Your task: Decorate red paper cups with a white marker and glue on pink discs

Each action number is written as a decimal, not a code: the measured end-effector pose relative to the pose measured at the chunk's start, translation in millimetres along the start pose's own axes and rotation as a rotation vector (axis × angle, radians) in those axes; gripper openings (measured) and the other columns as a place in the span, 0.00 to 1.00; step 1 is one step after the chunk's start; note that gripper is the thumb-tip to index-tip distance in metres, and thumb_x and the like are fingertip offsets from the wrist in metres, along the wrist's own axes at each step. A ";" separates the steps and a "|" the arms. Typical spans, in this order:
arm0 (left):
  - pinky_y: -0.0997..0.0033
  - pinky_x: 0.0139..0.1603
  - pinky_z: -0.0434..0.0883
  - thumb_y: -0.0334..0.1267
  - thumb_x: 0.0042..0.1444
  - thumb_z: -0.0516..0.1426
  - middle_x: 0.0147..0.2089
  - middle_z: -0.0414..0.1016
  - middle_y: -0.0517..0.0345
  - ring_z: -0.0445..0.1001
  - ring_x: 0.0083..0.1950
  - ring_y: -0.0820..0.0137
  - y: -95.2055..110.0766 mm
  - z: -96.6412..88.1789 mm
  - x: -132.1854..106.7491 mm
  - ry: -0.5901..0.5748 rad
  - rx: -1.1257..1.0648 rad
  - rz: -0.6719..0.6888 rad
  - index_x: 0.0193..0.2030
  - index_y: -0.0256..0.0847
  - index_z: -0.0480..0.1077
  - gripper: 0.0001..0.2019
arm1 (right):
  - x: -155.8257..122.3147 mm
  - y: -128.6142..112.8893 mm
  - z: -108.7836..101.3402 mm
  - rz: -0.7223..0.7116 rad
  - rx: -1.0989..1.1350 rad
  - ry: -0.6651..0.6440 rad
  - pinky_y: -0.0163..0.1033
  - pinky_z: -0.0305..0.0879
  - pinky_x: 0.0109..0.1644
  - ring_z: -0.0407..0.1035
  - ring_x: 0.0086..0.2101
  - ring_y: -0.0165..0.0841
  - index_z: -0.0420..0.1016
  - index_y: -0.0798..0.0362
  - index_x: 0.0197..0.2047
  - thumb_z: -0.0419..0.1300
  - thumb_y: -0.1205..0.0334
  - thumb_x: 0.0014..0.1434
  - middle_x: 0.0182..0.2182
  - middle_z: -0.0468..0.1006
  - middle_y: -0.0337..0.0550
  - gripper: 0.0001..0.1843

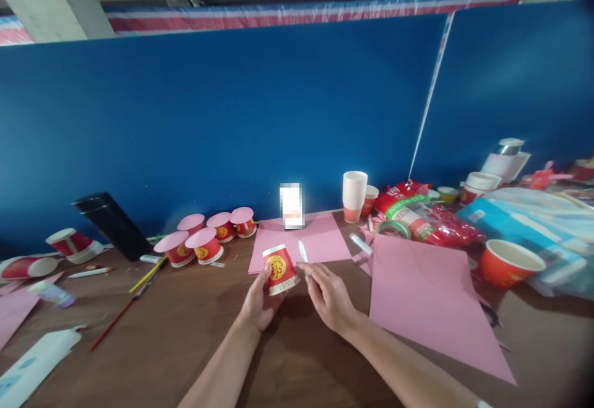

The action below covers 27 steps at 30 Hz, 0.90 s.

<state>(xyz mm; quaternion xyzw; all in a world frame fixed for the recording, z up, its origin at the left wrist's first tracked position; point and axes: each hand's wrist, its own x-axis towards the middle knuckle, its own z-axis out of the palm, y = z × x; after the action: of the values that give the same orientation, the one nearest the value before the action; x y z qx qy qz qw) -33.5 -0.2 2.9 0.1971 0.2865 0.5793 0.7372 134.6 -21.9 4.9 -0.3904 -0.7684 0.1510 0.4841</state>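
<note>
My left hand [260, 301] is wrapped round a red paper cup [280, 270] with a yellow round emblem. The cup is tilted, its narrower end up and the patterned white band at the bottom. Close by its right side, my right hand [328, 293] has its fingers curled together, the index finger reaching towards the cup. What these fingers hold, if anything, is hidden. A white pen [303, 251] shows just beyond the fingertips, over a pink paper sheet [327, 234]; whether it touches the hand I cannot tell. Several similar cups [204, 247] topped with pink discs stand to the left.
A black bottle [114, 225], brushes [118, 321] and a white power strip [39, 361] are on the left. On the right are a large pink sheet [422, 303], an orange cup [508, 265], a red plastic package [427, 216] and stacked white cups [354, 194]. A blue partition [260, 104] stands behind.
</note>
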 end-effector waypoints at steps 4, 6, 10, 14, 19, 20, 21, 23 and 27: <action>0.59 0.49 0.71 0.39 0.54 0.57 0.41 0.77 0.50 0.76 0.42 0.63 -1.5 -1.6 1.5 -0.033 0.065 -0.002 0.46 0.35 0.69 0.14 | 1.3 2.1 2.5 0.087 0.019 0.040 0.37 0.67 0.43 0.70 0.40 0.34 0.68 0.49 0.52 0.47 0.68 0.63 0.40 0.74 0.45 0.17; 0.61 0.49 0.72 0.39 0.53 0.58 0.41 0.77 0.51 0.76 0.42 0.64 -2.6 -0.8 1.6 -0.038 0.088 0.021 0.47 0.36 0.69 0.15 | 1.4 0.4 1.9 0.105 0.002 0.038 0.36 0.68 0.41 0.70 0.38 0.33 0.68 0.50 0.51 0.48 0.67 0.63 0.39 0.74 0.44 0.15; 0.66 0.46 0.72 0.39 0.52 0.60 0.41 0.77 0.53 0.76 0.41 0.66 -6.0 4.2 -1.0 -0.008 0.195 0.079 0.46 0.38 0.69 0.15 | 0.9 -5.2 -0.8 0.110 -0.032 0.020 0.36 0.68 0.41 0.70 0.36 0.33 0.67 0.49 0.51 0.52 0.62 0.61 0.39 0.74 0.43 0.14; 0.67 0.46 0.71 0.40 0.51 0.60 0.42 0.78 0.52 0.76 0.42 0.65 -10.1 8.0 -4.9 -0.052 0.276 0.112 0.47 0.39 0.69 0.17 | 0.2 -3.1 1.2 0.096 -0.033 0.006 0.38 0.69 0.39 0.70 0.35 0.34 0.65 0.49 0.52 0.56 0.62 0.58 0.40 0.73 0.44 0.18; 0.67 0.49 0.69 0.37 0.53 0.59 0.46 0.76 0.51 0.75 0.46 0.64 -11.6 7.2 -4.9 -0.124 0.230 0.131 0.57 0.42 0.63 0.23 | 0.6 8.5 4.9 0.109 -0.034 0.071 0.41 0.68 0.45 0.70 0.40 0.37 0.64 0.50 0.53 0.55 0.62 0.59 0.43 0.73 0.46 0.17; 0.67 0.49 0.69 0.37 0.53 0.58 0.47 0.76 0.51 0.74 0.47 0.64 -11.3 7.2 -4.1 -0.132 0.218 0.129 0.57 0.42 0.63 0.23 | 0.8 10.4 4.9 0.122 -0.039 0.082 0.41 0.68 0.45 0.70 0.41 0.37 0.63 0.50 0.53 0.55 0.61 0.59 0.43 0.73 0.47 0.17; 0.67 0.50 0.69 0.36 0.54 0.57 0.48 0.76 0.51 0.74 0.48 0.63 -11.0 7.3 -3.3 -0.142 0.205 0.130 0.57 0.41 0.63 0.23 | 1.1 12.1 4.7 0.136 -0.044 0.091 0.41 0.69 0.45 0.70 0.40 0.37 0.63 0.51 0.53 0.54 0.60 0.60 0.44 0.72 0.47 0.17; 0.65 0.51 0.68 0.36 0.54 0.56 0.49 0.75 0.51 0.73 0.49 0.62 -10.3 7.7 -1.6 -0.166 0.183 0.136 0.58 0.41 0.63 0.23 | 1.7 14.7 4.2 0.159 -0.051 0.104 0.41 0.69 0.45 0.71 0.40 0.36 0.63 0.51 0.53 0.53 0.59 0.61 0.44 0.73 0.47 0.17; 0.64 0.52 0.67 0.36 0.54 0.56 0.51 0.74 0.52 0.72 0.50 0.62 -10.1 7.7 0.5 -0.174 0.184 0.159 0.58 0.42 0.63 0.23 | 3.0 19.3 4.5 0.165 -0.069 0.151 0.42 0.68 0.48 0.70 0.42 0.37 0.64 0.52 0.53 0.53 0.59 0.61 0.45 0.73 0.48 0.17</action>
<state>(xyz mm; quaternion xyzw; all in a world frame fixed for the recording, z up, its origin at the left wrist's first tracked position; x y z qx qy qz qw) -20.9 -2.0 2.4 0.3355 0.2569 0.5877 0.6900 138.8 -6.5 -7.2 -0.4790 -0.6998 0.1340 0.5126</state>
